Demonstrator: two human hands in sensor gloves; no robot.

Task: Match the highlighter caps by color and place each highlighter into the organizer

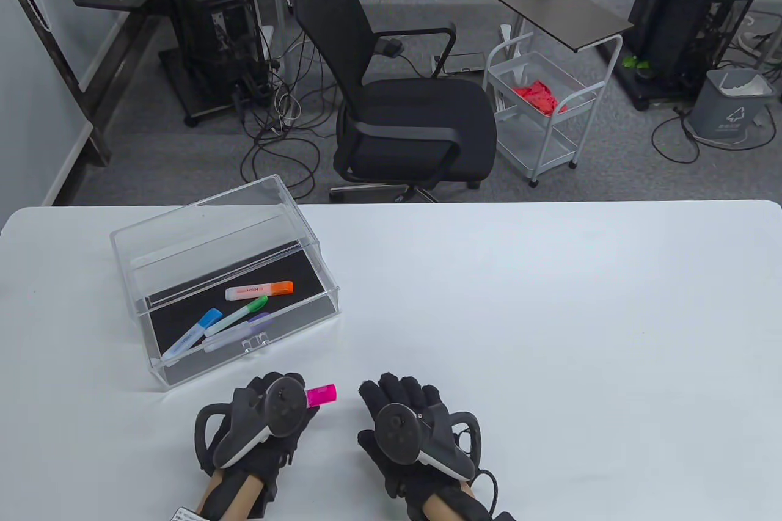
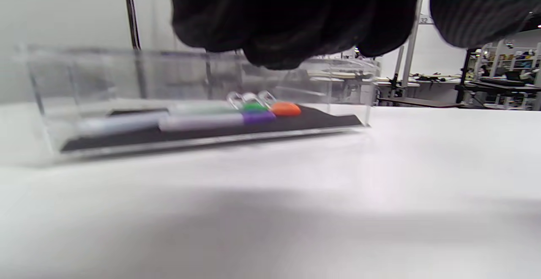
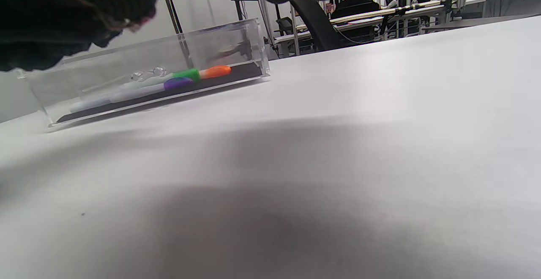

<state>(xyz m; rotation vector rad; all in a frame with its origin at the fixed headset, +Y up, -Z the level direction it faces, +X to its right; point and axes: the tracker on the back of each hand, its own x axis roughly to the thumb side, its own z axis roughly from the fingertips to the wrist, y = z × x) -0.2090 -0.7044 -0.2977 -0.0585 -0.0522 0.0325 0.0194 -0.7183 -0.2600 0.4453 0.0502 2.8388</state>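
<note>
Left hand [image 1: 263,423] clamped on pink highlighter [image 1: 321,395], cap end poking out toward right hand [image 1: 406,429], presumably just capped. Right hand empty, fingers relaxed, just beside. Clear organizer [image 1: 223,276] on bench [image 1: 550,313], near, open front facing hands, holding four capped highlighters.

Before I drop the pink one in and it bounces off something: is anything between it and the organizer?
Nothing visible. The left hand holds the pink highlighter just in front of the organizer, only bare table between. The organizer looks open on top, but that is hard to confirm.
</note>
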